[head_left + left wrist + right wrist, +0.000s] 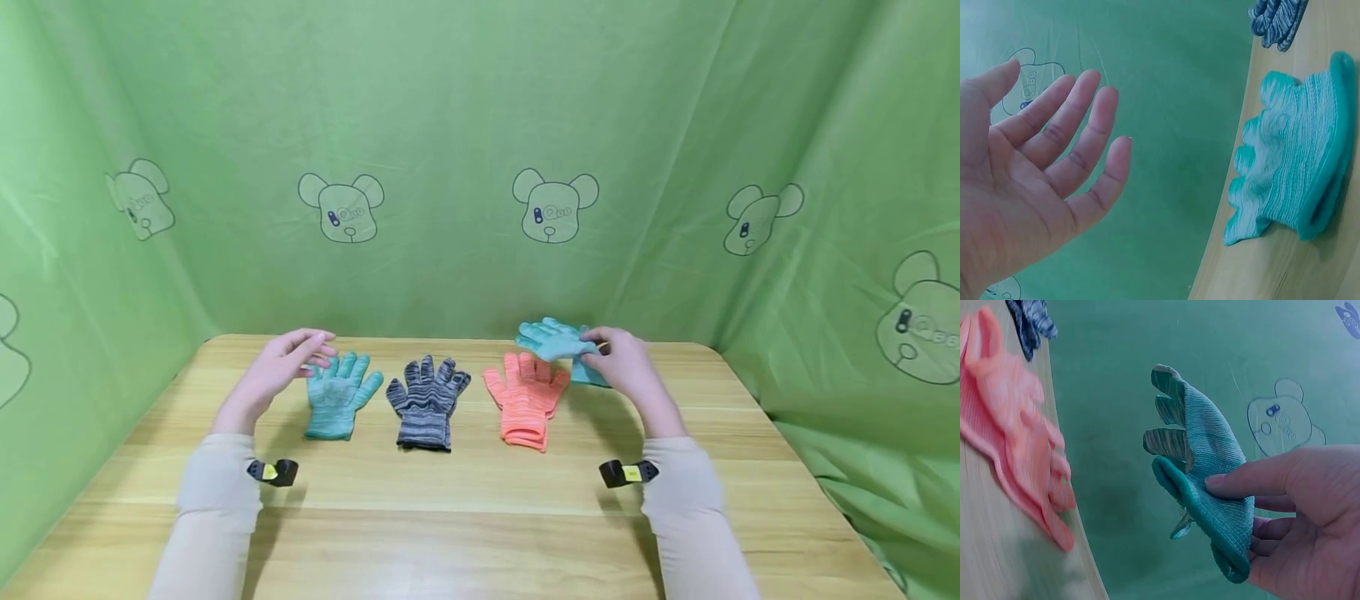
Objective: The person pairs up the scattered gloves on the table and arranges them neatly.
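Note:
In the head view my right hand (pixel 624 360) holds a teal knit glove (pixel 553 340) up above the far right of the table. The right wrist view shows the thumb and fingers of the right hand (pixel 1310 512) pinching that glove (pixel 1213 444) near its cuff. My left hand (pixel 288 360) is raised over a second teal glove (pixel 336 400) lying on the table at the left. Its fingers are relaxed and hold nothing, as the left wrist view shows of the left hand (pixel 1047 150), with the flat teal glove (pixel 1297 144) beside it.
Between the hands lie a dark grey striped glove (pixel 427 404) and an orange glove (pixel 525 400), fingers pointing away from me. The wooden table (pixel 450 533) ends at a green curtain (pixel 450 275) printed with bear heads. Both wrists wear small black cameras.

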Motion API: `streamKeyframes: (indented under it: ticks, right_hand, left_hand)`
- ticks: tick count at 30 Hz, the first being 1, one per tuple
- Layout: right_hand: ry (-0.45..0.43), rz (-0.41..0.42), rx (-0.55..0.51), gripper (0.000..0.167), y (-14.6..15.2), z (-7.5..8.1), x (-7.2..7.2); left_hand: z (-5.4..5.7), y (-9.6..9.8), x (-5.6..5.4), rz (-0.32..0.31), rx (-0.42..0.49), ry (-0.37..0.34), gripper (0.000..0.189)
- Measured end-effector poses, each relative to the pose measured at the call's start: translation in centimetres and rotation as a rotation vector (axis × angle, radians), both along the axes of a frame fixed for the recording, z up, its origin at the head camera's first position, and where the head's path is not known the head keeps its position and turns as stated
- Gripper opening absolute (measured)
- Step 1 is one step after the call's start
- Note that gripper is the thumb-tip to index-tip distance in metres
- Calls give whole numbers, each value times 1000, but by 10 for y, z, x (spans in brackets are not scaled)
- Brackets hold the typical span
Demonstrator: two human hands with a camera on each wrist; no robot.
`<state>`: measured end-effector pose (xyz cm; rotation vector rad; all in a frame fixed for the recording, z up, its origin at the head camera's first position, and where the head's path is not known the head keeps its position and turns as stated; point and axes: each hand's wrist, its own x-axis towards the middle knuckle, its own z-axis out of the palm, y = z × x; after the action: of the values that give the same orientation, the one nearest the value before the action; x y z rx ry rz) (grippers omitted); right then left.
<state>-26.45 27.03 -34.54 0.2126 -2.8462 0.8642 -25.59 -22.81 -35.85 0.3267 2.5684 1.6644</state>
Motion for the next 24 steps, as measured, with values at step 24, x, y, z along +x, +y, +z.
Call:
streamKeyframes:
  ticks: [24]
  right_hand:
    - [9, 57, -69, 29, -78, 2, -8]
  left_hand:
    - [0, 14, -1, 104, 324, -171, 54]
